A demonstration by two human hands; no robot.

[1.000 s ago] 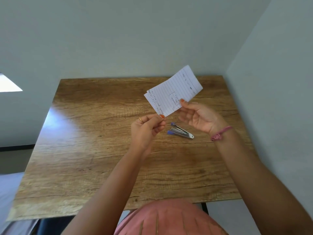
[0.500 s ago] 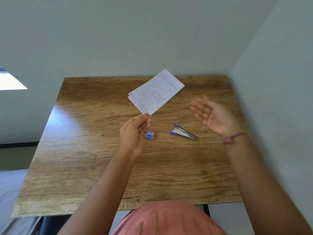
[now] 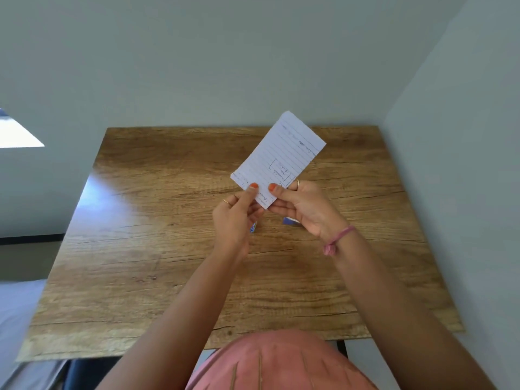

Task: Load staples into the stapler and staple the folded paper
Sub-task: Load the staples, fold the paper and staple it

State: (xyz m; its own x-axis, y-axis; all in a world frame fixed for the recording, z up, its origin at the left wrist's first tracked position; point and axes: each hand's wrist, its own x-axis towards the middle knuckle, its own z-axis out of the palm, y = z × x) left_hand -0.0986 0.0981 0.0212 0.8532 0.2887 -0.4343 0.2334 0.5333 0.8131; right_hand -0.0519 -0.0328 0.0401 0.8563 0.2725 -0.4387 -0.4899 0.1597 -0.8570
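- A person seated at a wooden table [image 3: 157,249] holds a folded sheet of lined paper [image 3: 277,160] up above the tabletop with both hands, its long side tilted up and to the right.
- The left hand [image 3: 235,218] pinches the paper's lower left corner, thumb on the near face and curled fingers behind; a thin ring shows on one finger.
- The right hand [image 3: 305,208] pinches the lower edge just beside it, thumb pressed on the near face and the other fingers behind the sheet; a ring shows on one finger there too.
- The two thumbs, both with orange-painted nails, sit close together on the paper without touching.
- The paper carries faint handwriting and a small drawn box near its lower right part; the words are too small to read.
- The stapler [image 3: 289,220] lies on the table under the right hand, only its blue tip showing.
- A small blue box of staples [image 3: 253,227] lies on the table, mostly hidden behind the left hand.
- A pink braided band [image 3: 337,240] circles the right wrist.
- Pale grey walls [image 3: 225,66] meet at the table's far right corner, and a pink garment [image 3: 278,364] fills the bottom of the view.
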